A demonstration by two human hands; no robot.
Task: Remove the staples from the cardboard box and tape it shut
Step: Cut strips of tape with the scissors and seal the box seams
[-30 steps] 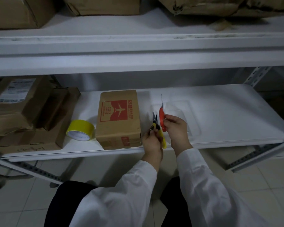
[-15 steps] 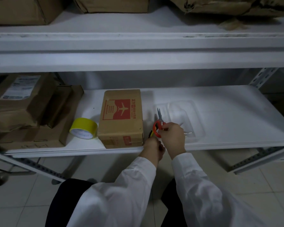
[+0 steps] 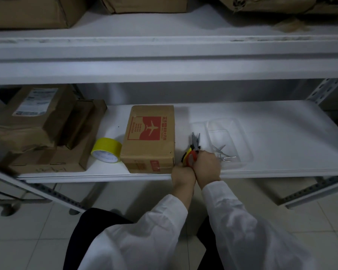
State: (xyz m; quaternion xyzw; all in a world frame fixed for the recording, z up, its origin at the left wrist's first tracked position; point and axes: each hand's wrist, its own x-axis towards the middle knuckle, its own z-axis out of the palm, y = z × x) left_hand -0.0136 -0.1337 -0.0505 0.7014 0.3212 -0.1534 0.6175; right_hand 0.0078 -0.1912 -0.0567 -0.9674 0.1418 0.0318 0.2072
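Observation:
A cardboard box (image 3: 151, 137) with a red airplane print lies on the white shelf (image 3: 281, 137), with a staple showing on its near face. A yellow tape roll (image 3: 106, 151) leans against its left side. Just right of the box, my right hand (image 3: 208, 165) holds red-handled scissors (image 3: 193, 152) low over the shelf, blades pointing away from me. My left hand (image 3: 181, 173) is pressed against it and holds yellow-and-black pliers (image 3: 185, 155), mostly hidden. Both hands sit at the shelf's front edge.
A clear plastic tray (image 3: 240, 133) with a few metal pieces stands right of my hands. Stacked cardboard parcels (image 3: 37, 129) fill the shelf's left end. More boxes (image 3: 33, 10) sit on the upper shelf. Tiled floor (image 3: 37, 236) lies below.
Both hands have dropped from above the shelf to its front edge. The scissors tipped from upright to lying low, blades pointing away.

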